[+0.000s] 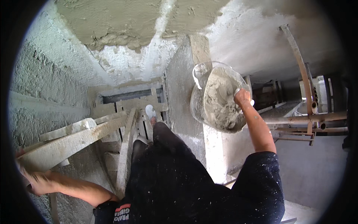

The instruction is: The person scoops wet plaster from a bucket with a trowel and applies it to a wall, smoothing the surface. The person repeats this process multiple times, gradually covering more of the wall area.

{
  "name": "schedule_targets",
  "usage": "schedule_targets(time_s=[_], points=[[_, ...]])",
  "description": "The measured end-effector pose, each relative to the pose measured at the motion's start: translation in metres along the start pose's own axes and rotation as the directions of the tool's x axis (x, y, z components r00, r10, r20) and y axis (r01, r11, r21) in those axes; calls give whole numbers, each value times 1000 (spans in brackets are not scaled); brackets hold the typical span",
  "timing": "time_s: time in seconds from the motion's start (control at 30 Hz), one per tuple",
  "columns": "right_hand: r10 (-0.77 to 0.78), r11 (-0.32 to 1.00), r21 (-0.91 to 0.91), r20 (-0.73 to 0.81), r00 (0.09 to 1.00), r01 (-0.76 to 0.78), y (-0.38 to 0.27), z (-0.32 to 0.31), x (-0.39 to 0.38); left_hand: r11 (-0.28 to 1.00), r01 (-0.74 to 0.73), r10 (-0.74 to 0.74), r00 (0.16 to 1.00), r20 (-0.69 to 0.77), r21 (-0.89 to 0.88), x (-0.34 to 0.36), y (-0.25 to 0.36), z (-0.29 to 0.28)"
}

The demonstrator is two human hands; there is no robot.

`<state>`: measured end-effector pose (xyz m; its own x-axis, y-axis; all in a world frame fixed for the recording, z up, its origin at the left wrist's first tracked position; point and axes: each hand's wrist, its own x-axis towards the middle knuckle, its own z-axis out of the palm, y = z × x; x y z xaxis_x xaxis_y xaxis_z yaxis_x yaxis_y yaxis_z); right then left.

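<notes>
The right hand (242, 98) is closed around a pale handle (252, 102) over the right side of a bucket (197, 106) of wet mortar (220, 93), ahead and to the person's right. The left hand (40, 183), blurred, is beside a wooden plank (74, 145); whether it grips anything, I cannot tell.

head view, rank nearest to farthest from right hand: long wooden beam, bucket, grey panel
1. Bucket, at the right hand
2. Grey panel, just left of the bucket
3. Long wooden beam, far across on the left
</notes>
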<state>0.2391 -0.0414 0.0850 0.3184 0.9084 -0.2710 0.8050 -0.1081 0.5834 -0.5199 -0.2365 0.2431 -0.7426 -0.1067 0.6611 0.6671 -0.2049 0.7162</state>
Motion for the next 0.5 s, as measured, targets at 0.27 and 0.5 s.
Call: schedule_targets(time_s=[0.27, 0.5], points=[[84, 991, 109, -96, 992, -74, 47, -56, -76, 980, 164, -152, 983, -107, 113, -15, 18, 13], [-108, 994, 38, 124, 986, 104, -31, -40, -61, 998, 16, -13, 999, 51, -60, -16, 29, 18]])
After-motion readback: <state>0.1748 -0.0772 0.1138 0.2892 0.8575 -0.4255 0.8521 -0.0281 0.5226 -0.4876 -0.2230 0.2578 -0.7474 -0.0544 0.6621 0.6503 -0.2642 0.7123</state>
